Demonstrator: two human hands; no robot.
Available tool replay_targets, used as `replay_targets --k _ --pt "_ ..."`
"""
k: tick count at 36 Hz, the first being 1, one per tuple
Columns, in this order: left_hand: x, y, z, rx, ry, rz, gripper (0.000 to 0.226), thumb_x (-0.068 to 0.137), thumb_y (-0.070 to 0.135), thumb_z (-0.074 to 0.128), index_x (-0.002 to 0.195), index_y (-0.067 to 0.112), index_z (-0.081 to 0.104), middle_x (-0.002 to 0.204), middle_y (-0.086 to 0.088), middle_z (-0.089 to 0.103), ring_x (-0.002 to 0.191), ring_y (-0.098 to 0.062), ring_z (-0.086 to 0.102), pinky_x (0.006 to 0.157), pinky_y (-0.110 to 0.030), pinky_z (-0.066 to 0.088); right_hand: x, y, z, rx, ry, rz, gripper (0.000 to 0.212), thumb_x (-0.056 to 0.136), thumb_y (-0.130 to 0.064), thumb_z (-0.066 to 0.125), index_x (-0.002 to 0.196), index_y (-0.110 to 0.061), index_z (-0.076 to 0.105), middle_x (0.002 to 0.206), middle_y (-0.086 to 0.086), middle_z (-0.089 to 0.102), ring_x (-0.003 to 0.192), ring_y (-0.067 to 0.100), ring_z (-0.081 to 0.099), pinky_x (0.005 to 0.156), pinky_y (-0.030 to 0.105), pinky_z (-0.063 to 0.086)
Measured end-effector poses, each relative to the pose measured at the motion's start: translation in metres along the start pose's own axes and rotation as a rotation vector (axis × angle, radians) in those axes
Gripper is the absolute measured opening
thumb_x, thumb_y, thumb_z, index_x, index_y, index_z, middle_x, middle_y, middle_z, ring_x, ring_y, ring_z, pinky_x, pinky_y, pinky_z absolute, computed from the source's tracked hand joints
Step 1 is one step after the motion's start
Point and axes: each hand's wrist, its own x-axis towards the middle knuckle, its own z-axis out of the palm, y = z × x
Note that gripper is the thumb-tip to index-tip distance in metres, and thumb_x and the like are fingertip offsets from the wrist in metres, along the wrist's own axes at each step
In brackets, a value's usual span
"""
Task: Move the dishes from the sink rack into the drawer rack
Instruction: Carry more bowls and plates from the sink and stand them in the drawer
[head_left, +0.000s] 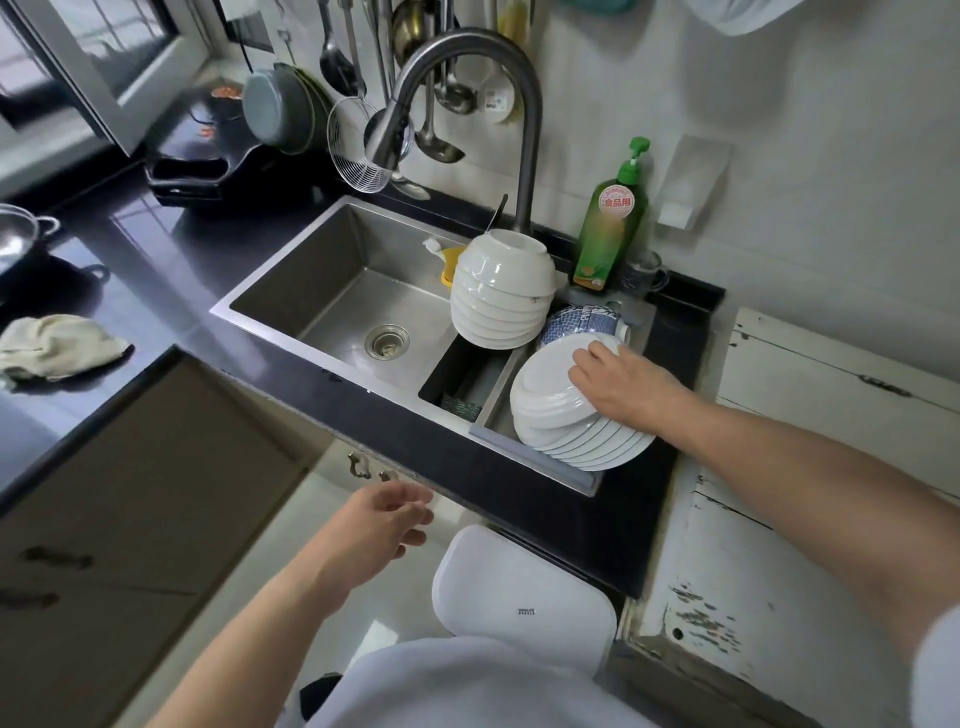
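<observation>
A person's right hand (618, 384), fingers spread, rests on the top plate of a tilted stack of white plates (566, 415) to lift it, while the left hand (384, 525) hangs relaxed and empty.

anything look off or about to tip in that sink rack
The stack of white bowls sits upside down and leans, overhanging the sink basin. The cabinet on the right has chipped, peeling paint. Nothing is spilled.

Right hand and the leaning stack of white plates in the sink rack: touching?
Touching. The head view shows the right hand lying on the top plate of the leaning stack of white plates, fingers spread over its upper rim, no gap visible.
</observation>
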Motion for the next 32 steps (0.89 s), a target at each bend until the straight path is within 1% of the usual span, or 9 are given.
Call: replay_targets --k 6,11,13,15,18,20,23,28,32 --pt "-0.003 -0.002 -0.001 -0.012 0.002 0.007 0.015 0.103 0.019 0.057 0.109 0.025 0.070 0.105 0.001 0.076 0.097 -0.020 0.073 0.095 -0.039 0.055 0.001 0.008 -0.031 0.181 0.149 0.243 0.013 0.083 0.003 0.050 0.093 -0.001 0.057 0.095 0.019 0.054 0.085 0.036 0.053 0.061 0.045 0.052" --pt "-0.005 -0.009 0.001 -0.134 -0.026 -0.014 0.016 0.103 0.018 0.058 0.111 0.020 0.071 0.109 -0.004 0.077 0.094 -0.021 0.074 0.096 -0.041 0.056 -0.018 -0.006 -0.070 0.599 0.322 0.680 0.023 0.083 0.004 0.060 0.102 -0.005 0.050 0.109 0.012 0.051 0.094 0.031 0.053 0.066 0.043 0.050" --pt "-0.007 -0.012 0.001 -0.325 -0.060 -0.049 0.018 0.103 0.016 0.058 0.115 0.014 0.071 0.113 -0.009 0.076 0.096 -0.025 0.074 0.096 -0.042 0.056 -0.016 -0.029 -0.086 0.950 0.417 1.000 0.021 0.089 0.000 0.058 0.106 -0.011 0.053 0.111 0.005 0.056 0.097 0.027 0.057 0.079 0.046 0.052" --pt "-0.008 -0.010 0.005 -0.612 -0.114 -0.062 0.024 0.100 0.021 0.063 0.121 0.009 0.067 0.114 -0.012 0.075 0.099 -0.028 0.072 0.097 -0.044 0.056 -0.011 -0.060 -0.103 1.532 0.503 1.267 0.041 0.090 0.002 0.057 0.125 -0.019 0.056 0.118 -0.003 0.063 0.108 0.020 0.063 0.093 0.051 0.055" --pt "-0.006 -0.005 0.018 -0.881 -0.143 -0.030 0.045 0.095 0.041 0.068 0.132 0.018 0.060 0.123 -0.009 0.073 0.113 -0.025 0.070 0.102 -0.044 0.053 -0.008 -0.121 -0.120 2.416 0.636 1.354 0.066 0.089 0.015 0.050 0.141 -0.025 0.054 0.127 0.005 0.069 0.114 0.031 0.068 0.086 0.061 0.058" --pt "-0.008 -0.002 0.031 -0.912 -0.161 0.010 0.049 0.094 0.049 0.063 0.135 0.021 0.061 0.127 -0.009 0.072 0.122 -0.024 0.065 0.110 -0.045 0.047 -0.007 -0.162 -0.127 2.731 0.556 1.367 0.062 0.090 0.016 0.046 0.139 -0.020 0.057 0.125 0.012 0.071 0.112 0.038 0.069 0.083 0.060 0.058" --pt "-0.017 -0.003 0.047 -0.992 -0.111 0.046 0.048 0.103 0.041 0.047 0.137 0.011 0.062 0.131 -0.014 0.069 0.128 -0.031 0.061 0.117 -0.047 0.039 -0.008 -0.214 -0.137 2.897 0.312 1.313 0.057 0.090 0.015 0.046 0.138 -0.014 0.058 0.125 0.016 0.071 0.115 0.039 0.068 0.085 0.054 0.059" --pt "-0.014 -0.018 0.047 -1.180 0.155 -0.027 0.045 0.103 0.030 0.039 0.131 0.004 0.063 0.122 -0.018 0.072 0.118 -0.034 0.067 0.112 -0.048 0.044 -0.008 -0.238 -0.141 2.922 0.006 1.115 0.040 0.101 0.000 0.051 0.137 -0.017 0.058 0.126 0.012 0.072 0.116 0.031 0.069 0.101 0.055 0.053" --pt "-0.012 -0.023 0.041 -1.213 0.241 -0.035 0.044 0.100 0.025 0.039 0.131 0.005 0.063 0.121 -0.018 0.073 0.117 -0.035 0.067 0.111 -0.048 0.045 -0.008 -0.225 -0.130 2.836 -0.270 0.887 0.032 0.102 -0.019 0.059 0.134 -0.016 0.060 0.126 0.011 0.071 0.114 0.027 0.069 0.101 0.053 0.053"
